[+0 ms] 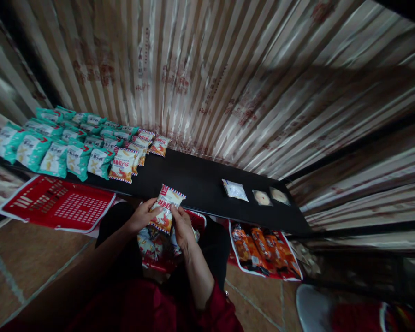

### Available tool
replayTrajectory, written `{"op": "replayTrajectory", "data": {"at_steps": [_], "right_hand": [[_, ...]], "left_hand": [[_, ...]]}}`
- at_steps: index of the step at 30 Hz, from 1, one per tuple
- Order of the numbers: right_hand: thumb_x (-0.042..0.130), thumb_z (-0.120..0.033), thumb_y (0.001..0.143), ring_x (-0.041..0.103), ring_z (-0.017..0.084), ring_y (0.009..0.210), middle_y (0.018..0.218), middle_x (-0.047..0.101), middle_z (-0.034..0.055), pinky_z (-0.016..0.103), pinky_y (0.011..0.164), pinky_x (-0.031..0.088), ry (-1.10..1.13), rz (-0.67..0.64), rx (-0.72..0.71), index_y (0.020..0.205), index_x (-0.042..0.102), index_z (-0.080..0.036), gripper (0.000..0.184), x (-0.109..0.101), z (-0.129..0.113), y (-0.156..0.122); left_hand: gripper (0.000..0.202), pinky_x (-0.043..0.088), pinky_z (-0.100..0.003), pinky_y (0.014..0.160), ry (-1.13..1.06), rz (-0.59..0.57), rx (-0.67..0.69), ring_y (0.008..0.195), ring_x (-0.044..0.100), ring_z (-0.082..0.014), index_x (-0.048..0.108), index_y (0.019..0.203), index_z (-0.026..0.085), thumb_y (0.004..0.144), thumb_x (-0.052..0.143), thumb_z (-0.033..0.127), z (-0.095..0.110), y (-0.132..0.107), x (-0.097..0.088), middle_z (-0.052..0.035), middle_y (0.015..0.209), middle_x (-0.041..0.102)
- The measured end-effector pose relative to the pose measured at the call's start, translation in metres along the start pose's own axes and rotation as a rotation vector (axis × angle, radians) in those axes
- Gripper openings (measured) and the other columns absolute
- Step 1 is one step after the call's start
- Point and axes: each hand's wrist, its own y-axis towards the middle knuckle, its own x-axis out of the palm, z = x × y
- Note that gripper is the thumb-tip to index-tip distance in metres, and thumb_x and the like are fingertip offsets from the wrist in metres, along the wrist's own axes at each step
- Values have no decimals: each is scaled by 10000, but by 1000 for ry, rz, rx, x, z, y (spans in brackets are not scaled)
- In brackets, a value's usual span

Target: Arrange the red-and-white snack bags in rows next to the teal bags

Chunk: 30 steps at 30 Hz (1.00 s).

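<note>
- Teal snack bags (72,133) crowd the left end of the black bench (200,175), set in rows out to its near edge; leaning on one another likely keeps them upright, with front-row prints turned toward you.
- Red basket (83,207), its lattice showing, sits low beneath the bench's near left edge.
- Orange-and-white packets (123,165) stand beside the teal bags in a short file toward the far edge, apparently grouped by kind.
- Your left hand (141,216) pinches the left side of a striped-edge packet (165,207), fingers nearly closed, partly hidden behind it. The packet tilts up before the bench's near edge, its printed face plain to you.
- Below, a second basket (201,220) holds more packets (150,244) between your knees, within easy reach.
- Your right hand (183,226) grips the opposite side, thumb across the front, fingers closed; two-sided support probably steadies the soft pouch.
- White packet (235,190) lies flat toward the bench's right end.
- Third basket (235,253), below the near right edge, carries orange packs (263,244).
- Two round-filled packets (262,197) lie flat near the far right corner.
</note>
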Motion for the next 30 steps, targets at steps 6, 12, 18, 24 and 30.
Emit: {"op": "replayTrajectory", "data": {"at_steps": [6, 12, 18, 24, 30], "right_hand": [[750, -466, 594, 681, 215, 739, 790, 730, 40, 316, 643, 533, 39, 31, 1, 948, 637, -188, 464, -4, 8, 5], [779, -407, 580, 687, 209, 703, 743, 726, 14, 313, 644, 536, 39, 3, 32, 948, 634, -196, 448, -2, 17, 7], [799, -433, 573, 690, 206, 694, 762, 730, 35, 324, 672, 538, 22, -14, 46, 967, 634, -172, 501, 4, 17, 7], [789, -460, 596, 690, 212, 782, 870, 733, 61, 336, 766, 526, -81, -111, 20, 952, 652, -166, 482, 7, 9, 6], [801, -484, 565, 685, 239, 813, 874, 732, 63, 369, 815, 508, -200, -164, 42, 937, 661, -177, 503, 0, 9, 17]], "left_hand": [[568, 506, -327, 764, -58, -34, -21, 861, 664, -240, 639, 1015, 150, 569, 765, 478, 14, -7, 4, -77, 932, 716], [496, 478, -260, 598, -118, 105, -29, 662, 634, -173, 631, 839, 140, 597, 711, 565, 16, 2, 5, -34, 746, 688], [510, 422, -222, 490, -141, 269, 8, 514, 564, -118, 601, 772, 148, 557, 720, 596, -1, 15, 3, 18, 618, 627], [502, 430, -224, 506, -120, 345, 55, 540, 570, -124, 615, 791, 149, 581, 695, 599, -6, 26, -4, 15, 632, 633], [477, 406, -217, 494, -62, 367, 70, 537, 552, -121, 608, 748, 145, 599, 672, 594, -12, 39, -11, 8, 618, 620]]}}
